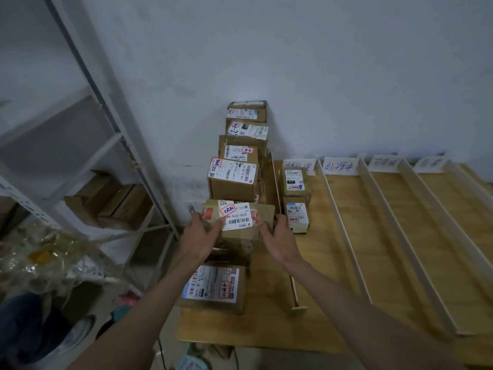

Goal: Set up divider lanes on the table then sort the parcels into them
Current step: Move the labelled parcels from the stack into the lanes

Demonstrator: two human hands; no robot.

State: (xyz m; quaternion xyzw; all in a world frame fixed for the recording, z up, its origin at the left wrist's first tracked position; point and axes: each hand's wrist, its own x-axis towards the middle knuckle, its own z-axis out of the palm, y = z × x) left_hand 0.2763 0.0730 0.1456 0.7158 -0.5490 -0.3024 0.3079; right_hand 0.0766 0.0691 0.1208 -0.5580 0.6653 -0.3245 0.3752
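Observation:
A cardboard parcel (pixel 248 233) with a white label and a red-edged sticker sits on the pile along the table's left edge. My left hand (pixel 198 235) grips its left side and my right hand (pixel 278 236) its right side. Behind it several more labelled parcels (pixel 233 177) are stacked toward the wall. Another parcel (pixel 213 288) lies nearer me. Two small parcels (pixel 296 198) lie in the first lane, under the leftmost paper lane label (pixel 300 165). Long pale divider strips (pixel 344 231) split the wooden table (pixel 394 263) into lanes.
Three more handwritten lane labels (pixel 340 165) lean on the wall behind the other lanes. A white metal shelf rack (pixel 114 134) with cardboard boxes (pixel 112 204) stands at left. Crumpled clear plastic (pixel 40 260) lies on the lower left.

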